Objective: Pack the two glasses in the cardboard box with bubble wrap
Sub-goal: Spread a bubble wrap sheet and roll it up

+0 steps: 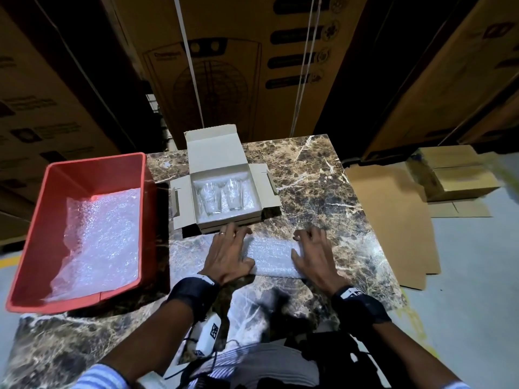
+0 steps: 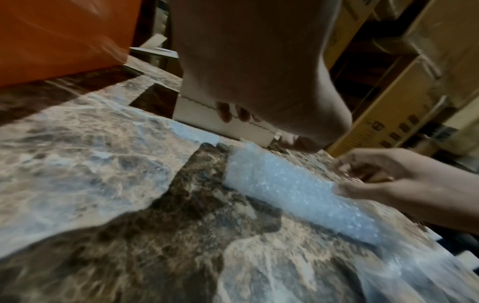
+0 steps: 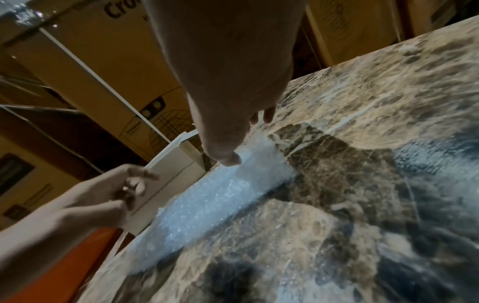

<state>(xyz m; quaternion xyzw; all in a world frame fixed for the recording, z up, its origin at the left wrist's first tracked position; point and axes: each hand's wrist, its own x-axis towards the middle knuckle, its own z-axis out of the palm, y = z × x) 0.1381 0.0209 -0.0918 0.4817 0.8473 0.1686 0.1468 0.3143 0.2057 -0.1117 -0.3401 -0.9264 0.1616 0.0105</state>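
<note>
Both hands lay spread and flat, the left hand and right hand pressing opposite ends of a folded bubble wrap strip on the marble surface, apparently to crease it. Just beyond, the two glasses already lay side by side on bubble wrap in the open cardboard box, probably awaiting this strip as cover.

Glossy marble table — seemingly polished

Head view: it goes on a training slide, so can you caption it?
Both hands press a folded bubble wrap sheet flat beside the open cardboard box holding two glasses.
</note>
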